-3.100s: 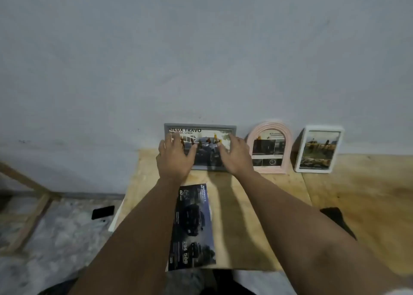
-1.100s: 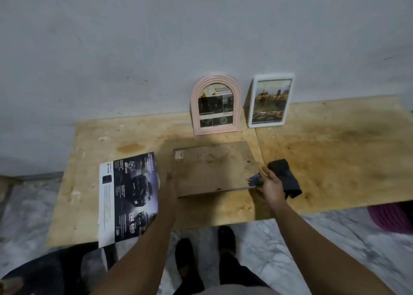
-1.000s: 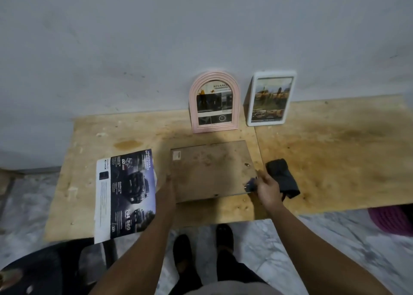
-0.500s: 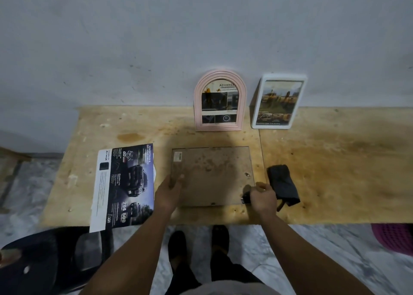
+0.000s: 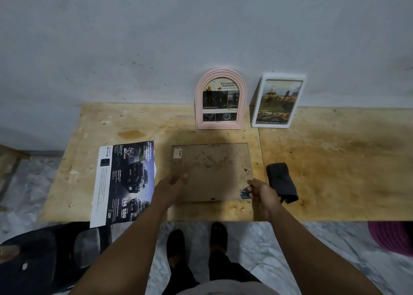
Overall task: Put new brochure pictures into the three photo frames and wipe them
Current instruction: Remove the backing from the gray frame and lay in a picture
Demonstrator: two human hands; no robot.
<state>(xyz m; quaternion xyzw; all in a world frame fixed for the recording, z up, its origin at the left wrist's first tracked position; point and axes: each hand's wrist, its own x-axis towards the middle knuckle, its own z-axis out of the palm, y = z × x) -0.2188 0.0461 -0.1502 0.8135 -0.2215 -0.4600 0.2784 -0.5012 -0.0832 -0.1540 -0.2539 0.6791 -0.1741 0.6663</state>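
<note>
Now the frame [image 5: 212, 171] is lying face down at the centre of the picture on the plywood counter [image 5: 335, 171], its stiff, stained fibreboard back showing. The left hand [image 5: 171, 186] is resting flat, fingers straight, on its lower left corner; the right hand [image 5: 260, 192] is pinching a small dark piece at the lower right corner — a clip or the frame's own corner, I cannot tell. It is probably light and rigid but glazed, so fragile — best gripped by the edges. Thin glossy brochure [image 5: 125, 180] left, soft dark cloth [image 5: 281, 180] right.
</note>
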